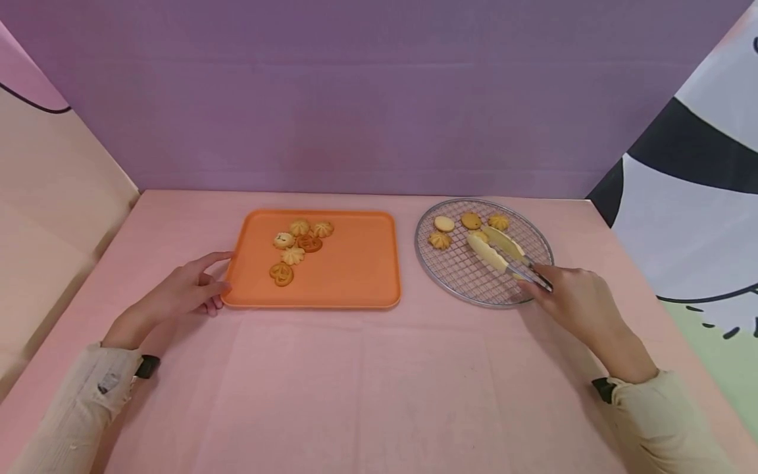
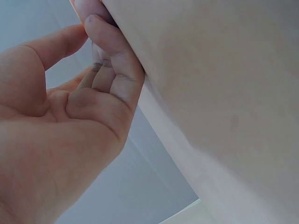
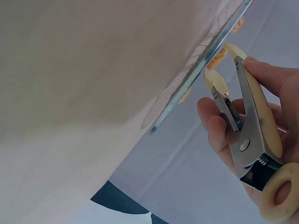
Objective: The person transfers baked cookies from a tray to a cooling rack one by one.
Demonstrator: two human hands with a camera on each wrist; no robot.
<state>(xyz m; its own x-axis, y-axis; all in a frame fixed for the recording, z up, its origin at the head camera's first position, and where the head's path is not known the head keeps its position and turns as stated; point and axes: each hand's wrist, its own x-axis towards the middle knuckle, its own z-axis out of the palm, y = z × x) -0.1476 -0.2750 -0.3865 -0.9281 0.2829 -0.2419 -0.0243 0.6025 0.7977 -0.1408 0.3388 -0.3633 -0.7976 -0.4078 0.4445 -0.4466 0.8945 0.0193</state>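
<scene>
My right hand (image 1: 577, 299) grips metal tongs (image 3: 247, 121) with cream-coloured tips. The tips stand low over the round wire rack (image 1: 474, 280), spread on either side of a golden cookie (image 3: 217, 59) that they partly hide; whether they touch it I cannot tell. An orange tray (image 1: 349, 276) lies to the left, bearing several cookies, among them a pretzel-shaped cookie (image 1: 281, 274) and a flower-shaped cookie (image 1: 293, 256). At its left edge rests my left hand (image 1: 183, 289), index finger and thumb touching the rim, the other fingers loosely bent.
More cookies sit on the rack, such as a pale oval cookie (image 1: 444, 224) and a ridged cookie (image 1: 440, 240). Pink cloth (image 1: 355, 382) covers the table, and a purple backdrop (image 1: 367, 99) rises behind it. A narrow strip of cloth separates tray and rack.
</scene>
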